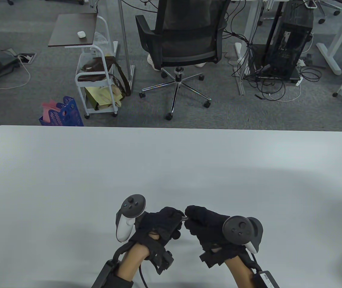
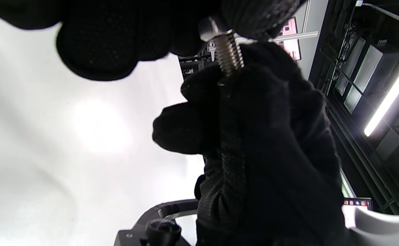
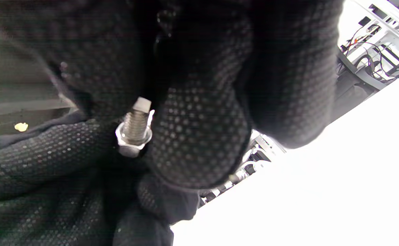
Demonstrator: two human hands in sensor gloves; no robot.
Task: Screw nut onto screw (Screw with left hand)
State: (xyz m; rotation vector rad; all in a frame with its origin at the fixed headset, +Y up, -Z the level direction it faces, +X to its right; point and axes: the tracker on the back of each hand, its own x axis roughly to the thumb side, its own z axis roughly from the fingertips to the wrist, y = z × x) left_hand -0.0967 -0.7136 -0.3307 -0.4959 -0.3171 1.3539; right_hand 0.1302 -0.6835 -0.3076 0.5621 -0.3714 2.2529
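Observation:
My two gloved hands meet low over the white table (image 1: 171,168), near its front edge. My left hand (image 1: 179,217) pinches a silver hex nut (image 2: 213,30) at its fingertips. The nut sits on a short threaded screw (image 2: 230,56). The screw's other end runs into the fingers of my right hand (image 1: 189,214), which pinch it. In the right wrist view the nut (image 3: 130,141) sits low on the thread (image 3: 136,123), against my left fingers (image 3: 49,153), and the rest of the screw is hidden by the gloves. In the table view only a glint of the screw (image 1: 184,217) shows.
Beyond the table's far edge stand a black office chair (image 1: 183,39), a white trolley (image 1: 97,87) and a blue basket (image 1: 62,115) on the floor. A computer tower with cables (image 1: 285,51) is at the back right.

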